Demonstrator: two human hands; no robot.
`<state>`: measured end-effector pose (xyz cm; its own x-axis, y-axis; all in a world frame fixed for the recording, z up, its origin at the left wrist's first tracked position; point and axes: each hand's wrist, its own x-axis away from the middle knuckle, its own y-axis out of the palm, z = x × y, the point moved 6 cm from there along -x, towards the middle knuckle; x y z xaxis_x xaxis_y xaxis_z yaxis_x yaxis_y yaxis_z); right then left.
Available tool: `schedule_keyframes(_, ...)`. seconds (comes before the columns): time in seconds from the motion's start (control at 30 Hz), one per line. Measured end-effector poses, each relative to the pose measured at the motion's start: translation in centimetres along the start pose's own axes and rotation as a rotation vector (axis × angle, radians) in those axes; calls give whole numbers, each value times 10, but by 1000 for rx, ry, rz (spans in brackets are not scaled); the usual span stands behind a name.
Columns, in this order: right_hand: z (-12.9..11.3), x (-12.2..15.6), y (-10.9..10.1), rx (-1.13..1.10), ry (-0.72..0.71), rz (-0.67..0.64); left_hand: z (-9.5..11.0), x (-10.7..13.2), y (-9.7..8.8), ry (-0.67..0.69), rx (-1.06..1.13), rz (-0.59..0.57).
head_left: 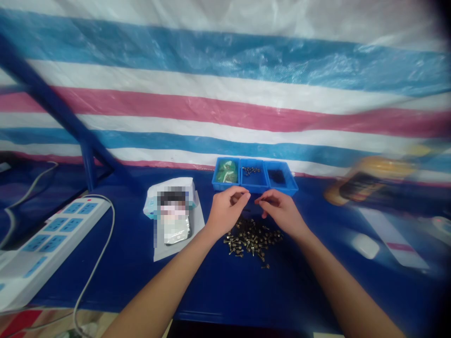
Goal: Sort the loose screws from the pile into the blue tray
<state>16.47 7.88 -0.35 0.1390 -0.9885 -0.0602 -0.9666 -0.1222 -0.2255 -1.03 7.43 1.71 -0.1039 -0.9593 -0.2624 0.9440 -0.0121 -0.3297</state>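
My left hand [228, 207] is closed in a pinch, thumb against the fingers, in front of the blue three-compartment tray [255, 189]. Facing it, my right hand [283, 212] is pinched as well, with a small gap between the two. What either pinch holds is too small or too hidden to make out. Below and between them lies a loose pile of small brass-coloured screw-like metal parts [252, 240] on the blue tabletop [225, 291]. In the tray, the left compartment has a green and clear bag [227, 172], the middle a few metal parts [251, 171], the right small dark pieces [276, 176].
To the left, a phone [178, 230] rests by a white packet [151, 201]. Farther left is a white power strip [58, 239] with a cable [105, 239]. A blurred bottle [369, 180] and a white rounded case [365, 246] are on the right. Striped sheeting [225, 108] hangs behind.
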Motion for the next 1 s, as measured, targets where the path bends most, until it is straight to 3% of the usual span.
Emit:
schedule_keyframes(0.37,2,-3,-20,243,-7,96,-1,-1,-1,9,-36,-9)
schedule_keyframes(0.5,11,-6,-24,212,51,128,-2,-1,-1,8,-45,-15)
schedule_keyframes(0.67,18,-8,-44,6,53,346,-2,-1,0,13,-53,-29)
schedule_keyframes(0.73,20,-9,-49,-18,74,378,-2,-1,1,17,-67,-40)
schedule_keyframes(0.83,16,-10,-47,130,65,274,-2,-2,1,37,-154,-59)
schedule_keyframes(1.0,-3,1,-13,556,-139,-104,-5,-2,0,93,-503,-100)
